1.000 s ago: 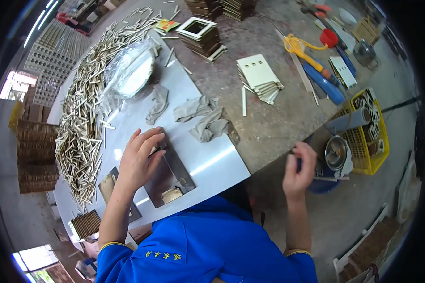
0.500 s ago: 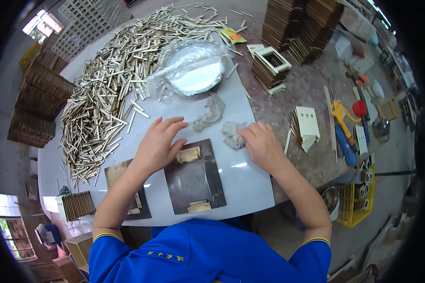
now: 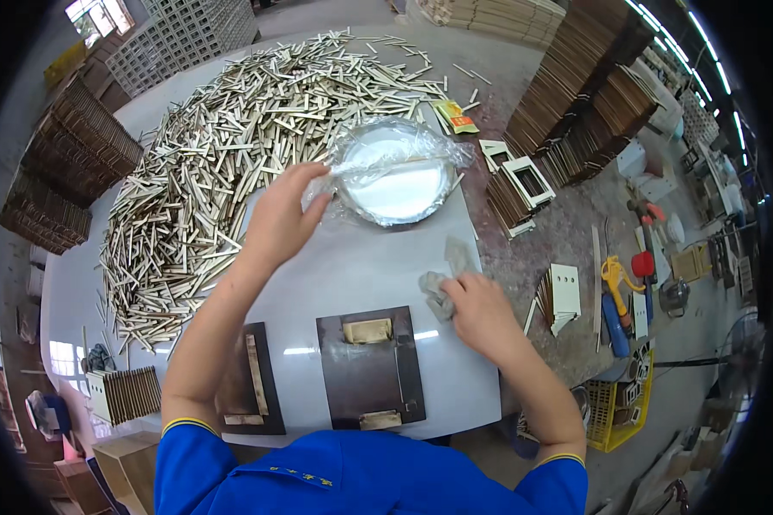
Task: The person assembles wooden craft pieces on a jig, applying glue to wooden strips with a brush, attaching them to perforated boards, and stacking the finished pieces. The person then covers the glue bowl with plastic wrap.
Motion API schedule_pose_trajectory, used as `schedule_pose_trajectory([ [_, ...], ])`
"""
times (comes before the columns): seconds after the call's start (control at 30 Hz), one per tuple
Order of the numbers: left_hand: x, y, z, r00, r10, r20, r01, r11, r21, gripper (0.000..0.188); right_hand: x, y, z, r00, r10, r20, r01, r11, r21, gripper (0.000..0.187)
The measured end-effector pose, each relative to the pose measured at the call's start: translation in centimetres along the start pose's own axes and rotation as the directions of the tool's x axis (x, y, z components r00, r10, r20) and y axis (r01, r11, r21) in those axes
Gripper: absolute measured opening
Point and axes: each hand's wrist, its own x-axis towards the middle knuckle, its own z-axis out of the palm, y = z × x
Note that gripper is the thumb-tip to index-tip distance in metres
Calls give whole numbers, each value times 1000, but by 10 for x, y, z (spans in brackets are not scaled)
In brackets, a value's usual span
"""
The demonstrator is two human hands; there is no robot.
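Observation:
My left hand (image 3: 285,215) reaches forward to the left edge of a round, silvery dish (image 3: 404,196) covered with crumpled clear plastic film (image 3: 378,165). Its fingertips are at the film, with a gap between thumb and fingers. My right hand (image 3: 483,319) has its fingers closed on a crumpled grey cloth (image 3: 438,297) on the white tabletop. Just beyond lies a second grey cloth (image 3: 460,255). Nearer me rests a dark flat board (image 3: 361,369) with tan blocks at its top and bottom edges. Another dark board (image 3: 270,386) is partly hidden by my left forearm.
A big heap of thin pale strips (image 3: 223,146) covers the far left. Rectangular frames (image 3: 524,184) and drilled plates (image 3: 565,290) are stacked on the right, near a yellow-handled tool (image 3: 612,275). Tall brown stacks (image 3: 575,69) stand behind. A yellow basket (image 3: 608,421) sits lower right.
My left hand has moved forward from beside the dark board to the film-covered dish. The farther cloth now lies further right, behind the other one. The whole view has shifted slightly.

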Motion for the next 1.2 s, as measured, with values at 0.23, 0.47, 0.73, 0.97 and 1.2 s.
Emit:
schedule_pose_trajectory([
  [0.23,33,-33,20,978,-147,145,125,981,152,31,42,33,-71,960,-119,-252,163,973,162,38],
  [0.47,41,-40,43,972,4,234,-54,977,207,27,165,81,-50,884,-55,-464,123,985,117,37],
  [0.73,12,-16,45,989,128,67,-131,991,33,19,167,80,-43,868,-166,-468,184,983,-8,24],
  [0.97,-14,-3,45,934,356,33,-356,934,0,25,108,73,-26,747,-394,-535,274,916,-292,11],
  [1.2,-17,2,54,965,241,105,-250,965,76,30,113,66,-14,801,-174,-573,173,983,-56,13],
])
